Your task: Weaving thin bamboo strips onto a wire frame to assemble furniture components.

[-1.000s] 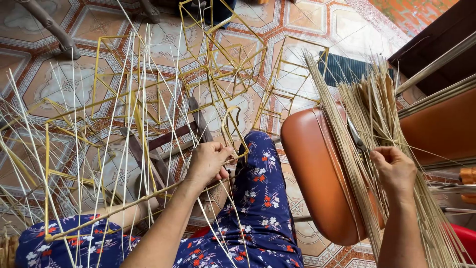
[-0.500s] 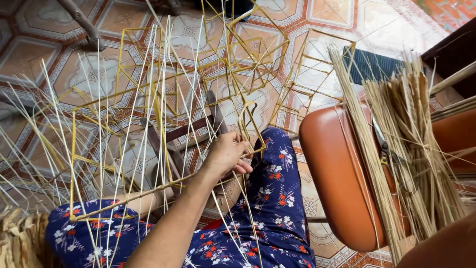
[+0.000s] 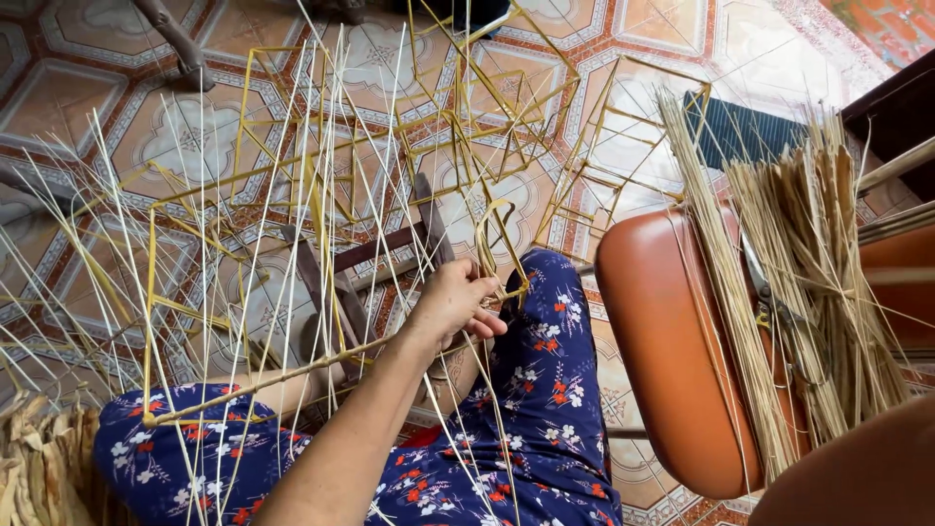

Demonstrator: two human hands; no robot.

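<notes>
My left hand (image 3: 456,304) is closed on a joint of a big yellow bamboo-stick frame (image 3: 321,185), just above my knee in blue flowered trousers (image 3: 545,390). The frame is made of open box shapes with many thin pale slivers (image 3: 200,244) sticking out upward. It spreads over my lap and the floor ahead. To the right, a bundle of pale bamboo strips (image 3: 808,292) lies on an orange-brown chair seat (image 3: 662,341). My right hand is out of view; only a blurred forearm (image 3: 857,472) shows at the bottom right corner.
A patterned tile floor (image 3: 88,97) lies under everything. A dark wooden stool (image 3: 365,263) stands beneath the frame. A grey metal tool (image 3: 765,287) rests among the strips. A blue mat (image 3: 745,127) lies beyond the chair, dark furniture (image 3: 896,107) stands at right, dried leaves (image 3: 39,472) lie at bottom left.
My right hand has left the strip bundle and dropped out of view, leaving only the forearm at the bottom right. My left hand stays on the frame.
</notes>
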